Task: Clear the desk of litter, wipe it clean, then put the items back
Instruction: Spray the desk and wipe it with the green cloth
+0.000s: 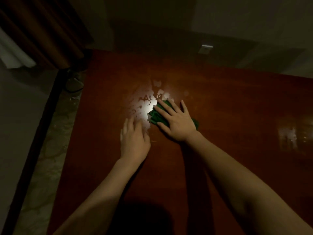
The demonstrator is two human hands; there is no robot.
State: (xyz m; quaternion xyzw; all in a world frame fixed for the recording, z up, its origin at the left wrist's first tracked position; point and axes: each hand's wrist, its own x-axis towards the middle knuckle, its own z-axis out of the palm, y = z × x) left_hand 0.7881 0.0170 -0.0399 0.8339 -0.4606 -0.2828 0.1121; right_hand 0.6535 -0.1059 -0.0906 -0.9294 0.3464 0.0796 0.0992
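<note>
Pressing flat on a green cloth (156,117), the right hand (176,122) lies just right of the frame's middle with its fingers straight and spread, palm down, so the cloth is pinned between the palm and the desk (220,102) rather than clutched; bunched folds of the cloth show past the fingertips on the left and a small corner shows behind the wrist on the right. The left hand (133,139) rests just left of it, a little lower in the frame, also palm down on the wood with fingers straight and close together, holding nothing, its fingertips blurred. Both bare forearms run in from the bottom edge. The desk is a glossy reddish-brown wooden top that fills the middle and right of the frame. A wet patch (145,100) of smeared droplets lies on it just above the left hand and touching the cloth's left edge, and a bright glare of reflected light sits within it. At far right a paler reflection shows on the polish. In the upper left corner hangs a brown curtain (42,31) with a pale sheer layer beside it, and below that a strip of marbled floor (50,158) runs down the left side beside the desk edge. A small pale fitting (205,48) sits on the dim wall above the desk, upper middle right.
</note>
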